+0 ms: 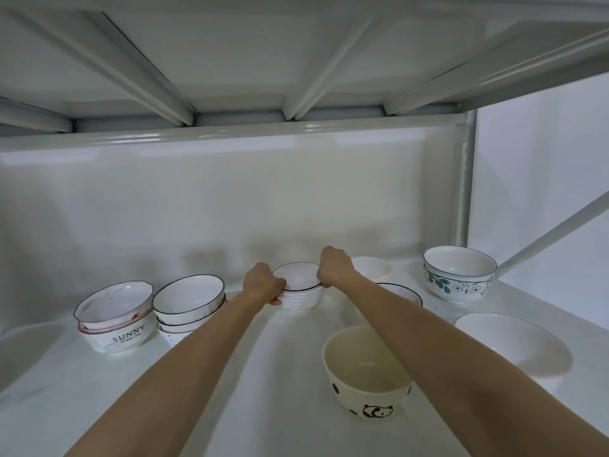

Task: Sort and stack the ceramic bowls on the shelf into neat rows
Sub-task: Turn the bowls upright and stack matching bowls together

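White metal shelving fills the view, with the ribbed underside of an upper shelf [230, 61] overhead and a pale wall behind the lower shelf [99, 407] where the bowls stand. Both bare arms reach far back to a small stack of ribbed bowls [300, 291], a dark-rimmed bowl nested on top, standing near the middle of the shelf toward the back. On the stack's left side the left hand [262, 285] curls its fingers around it, and the right hand [336, 267] grips the right rim from above, thumb and fingers pinching the edge. At the far left sits a stack of bowls with a wavy-edged one on top and a lower one lettered SUNNY [115, 316]. Just beside it is a stack of dark-rimmed bowls [188, 300], partly hidden by the left forearm. Behind the right wrist lies a shallow bowl with a yellowish rim [374, 267], and another dark-rimmed bowl [403, 291] shows just past the right forearm. At the back right, two flower-patterned bowls [459, 275] are nested together. Near the right edge rests a wide plain white bowl [512, 344]. Close to the front, between the arms, stands a cream bowl with a panda [367, 371] on its side, well apart from the held stack.
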`<state>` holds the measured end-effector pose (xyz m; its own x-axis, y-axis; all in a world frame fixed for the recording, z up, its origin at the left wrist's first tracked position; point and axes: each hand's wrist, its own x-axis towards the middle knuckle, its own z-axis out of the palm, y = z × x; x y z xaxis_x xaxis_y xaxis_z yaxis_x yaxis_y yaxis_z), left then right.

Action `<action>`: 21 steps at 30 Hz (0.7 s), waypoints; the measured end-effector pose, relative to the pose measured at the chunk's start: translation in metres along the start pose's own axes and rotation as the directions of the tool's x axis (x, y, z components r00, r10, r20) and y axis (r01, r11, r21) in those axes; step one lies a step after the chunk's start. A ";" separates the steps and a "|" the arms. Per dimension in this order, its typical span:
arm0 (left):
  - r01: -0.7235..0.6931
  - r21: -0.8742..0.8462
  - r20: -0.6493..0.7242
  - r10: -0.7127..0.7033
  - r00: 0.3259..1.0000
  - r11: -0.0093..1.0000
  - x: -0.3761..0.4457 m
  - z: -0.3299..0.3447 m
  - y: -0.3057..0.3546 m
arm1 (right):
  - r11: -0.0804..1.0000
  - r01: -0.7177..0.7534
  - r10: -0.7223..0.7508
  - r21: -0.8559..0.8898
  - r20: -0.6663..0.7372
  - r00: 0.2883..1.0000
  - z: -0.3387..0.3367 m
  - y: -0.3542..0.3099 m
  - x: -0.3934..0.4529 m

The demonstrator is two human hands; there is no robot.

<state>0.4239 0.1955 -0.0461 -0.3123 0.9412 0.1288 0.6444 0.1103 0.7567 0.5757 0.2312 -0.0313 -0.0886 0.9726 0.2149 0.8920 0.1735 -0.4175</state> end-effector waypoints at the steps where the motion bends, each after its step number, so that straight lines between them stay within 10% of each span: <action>1: -0.010 0.014 0.002 0.010 1.000 1.000 -0.001 -0.001 0.000 | 1.000 0.006 -0.006 0.004 0.002 1.000 0.000 0.001 0.000; 10: -0.282 0.136 -0.118 0.298 0.947 0.950 -0.031 -0.006 0.017 | 0.992 0.039 -0.041 0.120 0.012 0.999 -0.029 0.013 -0.010; 21: -0.165 -0.073 0.531 0.178 0.829 0.984 -0.084 0.016 0.058 | 0.983 -0.111 0.030 0.147 0.466 0.884 -0.099 0.046 -0.049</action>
<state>0.4986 0.1282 -0.0239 0.2267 0.9690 -0.0986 0.6339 -0.0700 0.7702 0.6652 0.1766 0.0261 -0.2581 0.9374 -0.2338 0.8215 0.0855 -0.5637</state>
